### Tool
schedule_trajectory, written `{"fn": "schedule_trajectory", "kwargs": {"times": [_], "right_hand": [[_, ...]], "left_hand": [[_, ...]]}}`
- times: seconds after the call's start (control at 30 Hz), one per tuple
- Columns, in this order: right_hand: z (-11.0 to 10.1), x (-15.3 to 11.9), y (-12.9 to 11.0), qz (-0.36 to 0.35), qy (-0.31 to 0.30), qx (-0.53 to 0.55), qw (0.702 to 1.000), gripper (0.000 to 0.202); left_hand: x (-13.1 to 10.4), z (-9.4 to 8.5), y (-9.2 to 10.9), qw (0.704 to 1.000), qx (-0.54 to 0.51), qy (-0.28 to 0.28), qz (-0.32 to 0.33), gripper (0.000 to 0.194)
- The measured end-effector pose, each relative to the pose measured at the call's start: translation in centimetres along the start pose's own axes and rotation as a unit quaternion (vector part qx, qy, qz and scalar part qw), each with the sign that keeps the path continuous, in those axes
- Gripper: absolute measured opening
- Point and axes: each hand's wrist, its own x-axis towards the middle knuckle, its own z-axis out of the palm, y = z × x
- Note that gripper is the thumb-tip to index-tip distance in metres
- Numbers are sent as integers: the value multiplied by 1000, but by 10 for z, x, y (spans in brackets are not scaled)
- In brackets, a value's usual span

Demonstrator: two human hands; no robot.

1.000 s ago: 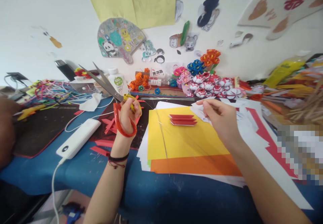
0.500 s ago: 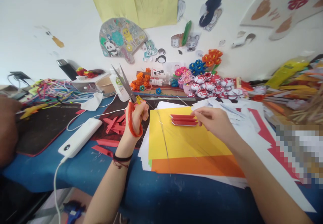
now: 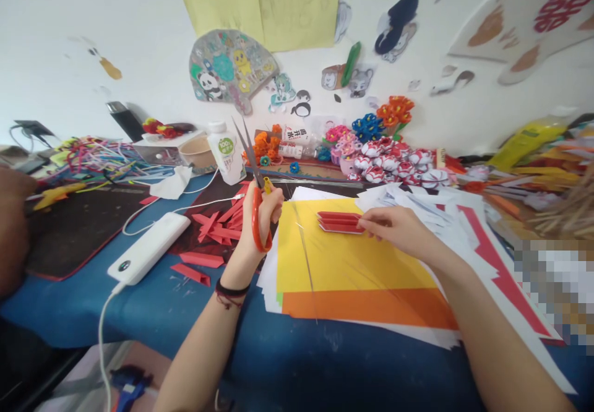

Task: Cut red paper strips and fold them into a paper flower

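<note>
My left hand is closed around the orange handles of the scissors, whose slightly parted blades point up. A small yellow item shows at its fingers. My right hand pinches the right end of several folded red paper strips, lined up side by side over the yellow sheet. Under that sheet lie an orange sheet and white paper. More red folded pieces are piled on the dark mat left of my left hand.
A white power bank with a cable lies on the left. Behind are a white bottle, a paper bowl and craft flowers. White paper scraps lie right. Another person's arm shows at the left edge.
My left hand and the scissors have shifted slightly right in the view, uncovering more of the white bottle. My right hand still pinches the strips, its fingers a little further over their ends.
</note>
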Motion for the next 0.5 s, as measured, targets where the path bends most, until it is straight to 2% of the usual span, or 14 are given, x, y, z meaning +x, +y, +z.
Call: {"fn": "schedule_trajectory", "kwargs": {"times": [0.17, 0.37, 0.5], "right_hand": [[-1, 3, 10, 10, -16, -21, 1000, 28], [1, 7, 19, 36, 113, -104, 987, 29], [4, 7, 22, 63, 161, -197, 965, 25]], "left_hand": [[-4, 3, 6, 1000, 0, 6, -25, 32], [-7, 1, 2, 999, 26, -6, -33, 34], [-6, 0, -2, 999, 36, -3, -27, 27]]}}
